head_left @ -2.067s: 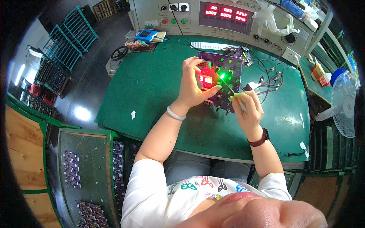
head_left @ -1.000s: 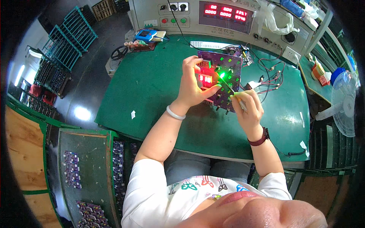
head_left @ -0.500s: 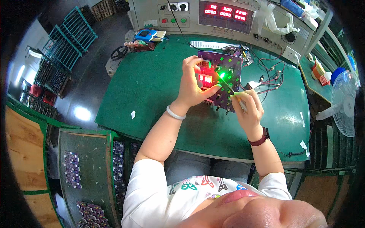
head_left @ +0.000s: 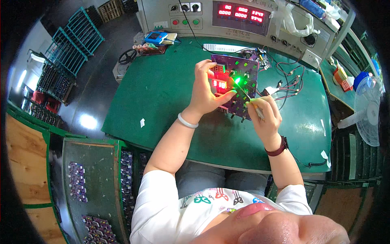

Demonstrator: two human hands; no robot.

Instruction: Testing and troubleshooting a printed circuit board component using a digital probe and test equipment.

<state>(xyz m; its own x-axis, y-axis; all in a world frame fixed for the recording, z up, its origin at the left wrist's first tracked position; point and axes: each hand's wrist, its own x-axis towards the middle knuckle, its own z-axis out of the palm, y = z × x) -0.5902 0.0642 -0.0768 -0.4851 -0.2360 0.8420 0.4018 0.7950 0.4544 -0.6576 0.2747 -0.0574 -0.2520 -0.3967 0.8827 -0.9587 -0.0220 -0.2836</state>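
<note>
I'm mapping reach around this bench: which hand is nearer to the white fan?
Right. The right hand, holding a slim tool over the purple circuit board, has the white fan off to its right; the left hand, gripping the board's left side, is farther away.

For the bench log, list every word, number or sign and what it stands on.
Described, not copied:
Red digits: lit display on the circuit board.
Red digits: dark window on the grey console.
Dark lettering: same console, above and below that window; smallest line too small to read.
</note>
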